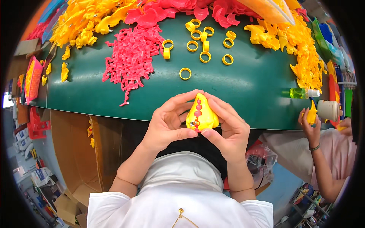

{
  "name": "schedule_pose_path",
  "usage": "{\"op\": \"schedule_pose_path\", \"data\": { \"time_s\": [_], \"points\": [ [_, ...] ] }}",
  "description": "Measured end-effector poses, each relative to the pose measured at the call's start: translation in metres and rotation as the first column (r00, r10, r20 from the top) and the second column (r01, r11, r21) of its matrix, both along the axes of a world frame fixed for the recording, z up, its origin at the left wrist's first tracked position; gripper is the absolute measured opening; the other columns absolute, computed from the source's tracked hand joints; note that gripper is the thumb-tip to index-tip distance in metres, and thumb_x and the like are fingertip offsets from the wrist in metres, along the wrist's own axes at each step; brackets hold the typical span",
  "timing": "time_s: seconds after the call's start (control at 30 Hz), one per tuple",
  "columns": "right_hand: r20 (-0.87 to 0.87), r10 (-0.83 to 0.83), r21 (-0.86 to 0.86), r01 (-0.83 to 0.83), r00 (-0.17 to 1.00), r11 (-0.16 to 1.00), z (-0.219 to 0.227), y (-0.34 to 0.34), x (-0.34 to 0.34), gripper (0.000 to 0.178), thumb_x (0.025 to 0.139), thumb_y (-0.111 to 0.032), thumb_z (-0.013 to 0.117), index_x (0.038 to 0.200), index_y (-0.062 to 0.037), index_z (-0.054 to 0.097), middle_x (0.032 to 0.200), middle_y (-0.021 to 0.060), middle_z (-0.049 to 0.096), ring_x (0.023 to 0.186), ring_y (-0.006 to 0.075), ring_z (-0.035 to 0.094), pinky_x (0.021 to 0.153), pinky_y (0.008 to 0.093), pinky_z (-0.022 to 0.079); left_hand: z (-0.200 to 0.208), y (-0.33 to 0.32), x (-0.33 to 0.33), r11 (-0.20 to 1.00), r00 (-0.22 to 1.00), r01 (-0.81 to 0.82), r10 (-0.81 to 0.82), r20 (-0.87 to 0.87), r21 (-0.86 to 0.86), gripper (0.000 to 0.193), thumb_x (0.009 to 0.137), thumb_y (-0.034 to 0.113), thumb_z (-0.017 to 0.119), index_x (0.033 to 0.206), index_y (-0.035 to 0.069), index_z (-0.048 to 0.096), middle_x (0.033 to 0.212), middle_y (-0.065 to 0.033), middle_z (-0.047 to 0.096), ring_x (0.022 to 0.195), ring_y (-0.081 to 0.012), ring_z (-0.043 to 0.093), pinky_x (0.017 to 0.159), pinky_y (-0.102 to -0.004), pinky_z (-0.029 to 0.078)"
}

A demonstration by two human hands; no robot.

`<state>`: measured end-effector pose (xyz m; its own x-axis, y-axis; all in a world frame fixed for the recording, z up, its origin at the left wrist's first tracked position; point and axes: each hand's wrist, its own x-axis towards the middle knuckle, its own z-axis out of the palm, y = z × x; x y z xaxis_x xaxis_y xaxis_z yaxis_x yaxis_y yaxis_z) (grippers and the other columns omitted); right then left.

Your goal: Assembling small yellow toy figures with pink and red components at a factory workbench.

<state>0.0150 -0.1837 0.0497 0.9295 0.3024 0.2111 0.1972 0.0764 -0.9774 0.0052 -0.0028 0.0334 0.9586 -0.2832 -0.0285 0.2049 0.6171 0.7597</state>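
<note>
Just off the table's near edge, a yellow pear-shaped plastic toy part [209, 117] is held upright between my two hands. A row of red round bumps runs down its front, with a small silvery spot low on it. My left hand [164, 121] grips its left side, fingertips at the top and thumb at the bottom. On the other side my right hand [231, 125] wraps it the same way. Beyond them lie several yellow rings [185, 78] and a heap of small pink-red linked pieces [129, 55].
Piles of yellow parts [81, 22] and red curved pieces [152, 13] line the far side of the green table [152, 95]. At right are a green spray bottle [300, 93], a white tub [327, 110] and a co-worker's hand [312, 133] with a yellow piece. A cardboard box [72, 144] stands left.
</note>
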Motion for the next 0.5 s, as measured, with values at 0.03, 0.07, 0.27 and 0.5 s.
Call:
{"op": "schedule_pose_path", "data": {
  "time_s": [0.03, 0.07, 0.27, 0.5],
  "points": [
    [-0.002, 0.002, -0.004, -0.002, 1.000, 1.000, 0.000, 0.001, -0.001, 0.056, 0.075, 0.001, 0.075, 0.126, 0.0087, 0.054, 0.134, 0.0273, 0.049, 0.124, 0.0321, 0.051, 0.101, 0.0389, 0.045, -0.001, 0.001, -0.001, 1.000, 0.999, -0.001, -0.001, 0.036, 0.031, 0.078, 0.072, -0.004, 0.078, 0.140, -0.001, 0.040, 0.145, -0.0160, 0.039, 0.128, -0.0255, 0.046, 0.104, -0.0380, 0.043],
    [-0.003, 0.002, -0.005, -0.002, 1.000, 1.000, 0.000, 0.002, -0.001, 0.056, 0.075, 0.001, 0.075, 0.126, 0.0087, 0.054, 0.134, 0.0273, 0.049, 0.124, 0.0321, 0.051, 0.101, 0.0389, 0.045, -0.002, 0.001, -0.002, 0.998, 0.997, -0.002, -0.003, 0.072, 0.062, 0.075, 0.073, -0.003, 0.077, 0.139, 0.000, 0.041, 0.145, -0.0163, 0.039, 0.128, -0.0256, 0.046, 0.104, -0.0383, 0.043],
    [-0.053, -0.029, 0.101, 0.034, 0.998, 0.994, -0.005, 0.004, -0.009, 0.056, 0.073, -0.002, 0.078, 0.125, 0.0009, 0.059, 0.126, 0.0177, 0.056, 0.115, 0.0224, 0.054, 0.096, 0.0326, 0.045, -0.001, -0.003, -0.001, 0.999, 1.000, -0.007, 0.008, 0.024, -0.043, 0.061, 0.083, 0.003, 0.071, 0.137, 0.001, 0.043, 0.145, -0.0196, 0.038, 0.124, -0.0269, 0.050, 0.099, -0.0368, 0.048],
    [0.062, 0.030, -0.324, -0.008, 0.998, 0.946, -0.003, 0.001, 0.003, 0.060, 0.072, -0.002, 0.077, 0.129, -0.0029, 0.056, 0.126, 0.0167, 0.054, 0.113, 0.0277, 0.055, 0.093, 0.0332, 0.046, 0.005, -0.013, 0.001, 0.942, 0.970, -0.239, 0.245, 0.006, 0.234, 0.066, 0.076, 0.001, 0.077, 0.130, -0.001, 0.040, 0.129, -0.0154, 0.049, 0.114, -0.0211, 0.055, 0.089, -0.0308, 0.053]
  ]
}}
